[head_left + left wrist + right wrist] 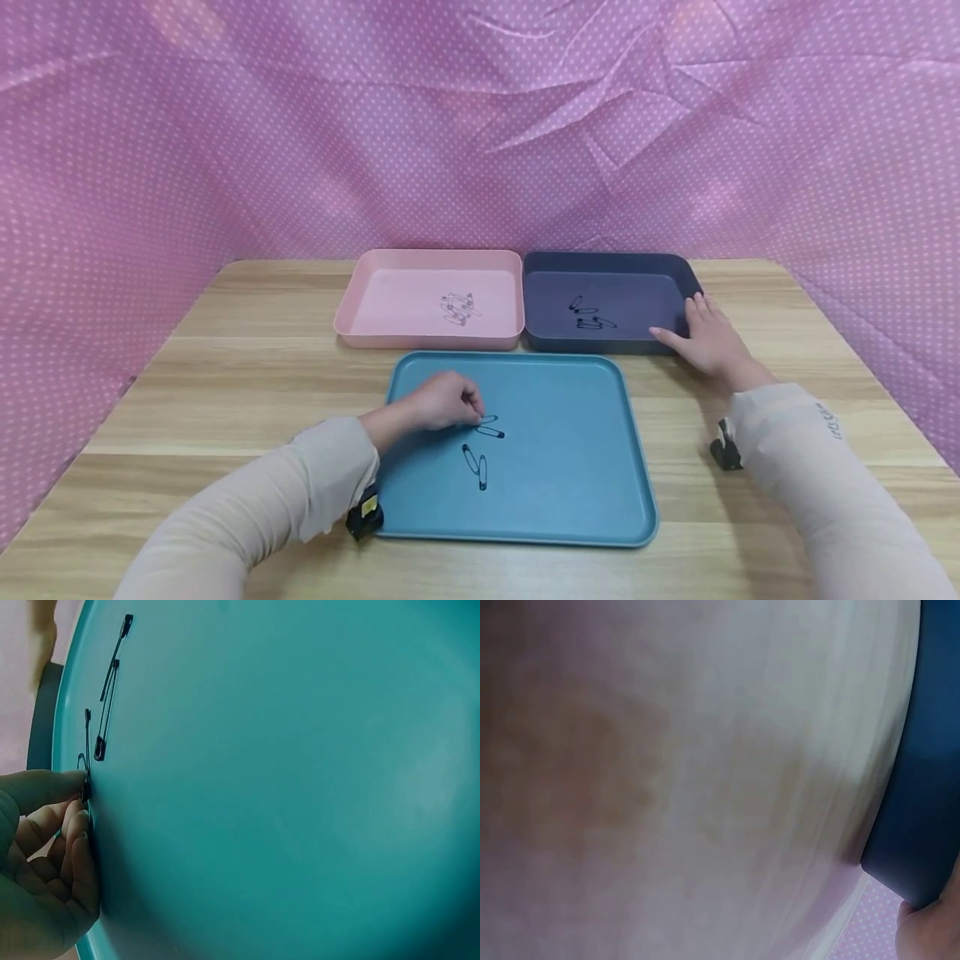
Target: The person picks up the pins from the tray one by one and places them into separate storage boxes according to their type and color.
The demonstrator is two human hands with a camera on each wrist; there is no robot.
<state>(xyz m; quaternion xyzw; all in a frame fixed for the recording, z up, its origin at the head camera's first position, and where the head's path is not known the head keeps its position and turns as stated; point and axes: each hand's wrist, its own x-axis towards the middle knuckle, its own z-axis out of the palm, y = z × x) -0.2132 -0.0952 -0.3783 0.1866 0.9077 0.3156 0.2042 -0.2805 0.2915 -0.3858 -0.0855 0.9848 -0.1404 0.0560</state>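
Over the left half of the blue tray (555, 467), my left hand (446, 400) pinches a black safety pin (85, 792) between thumb and fingertips. Another safety pin (491, 432) lies right beside those fingertips. Closer to me, two more black safety pins (482, 472) touch end to end on the tray. My right hand (712, 342) rests at the front right corner of the dark blue tray (645, 287), fingers extended over its side rim and thumb along the front. In the right wrist view only part of this hand shows, against the tray's outer wall.
Several black safety pins (592, 322) lie in the dark blue tray. To its left stands a pink tray (397, 300) with a cluster of safety pins (459, 309). All three trays are on a wooden table (262, 367), with a dotted pink cloth (465, 125) hanging behind.
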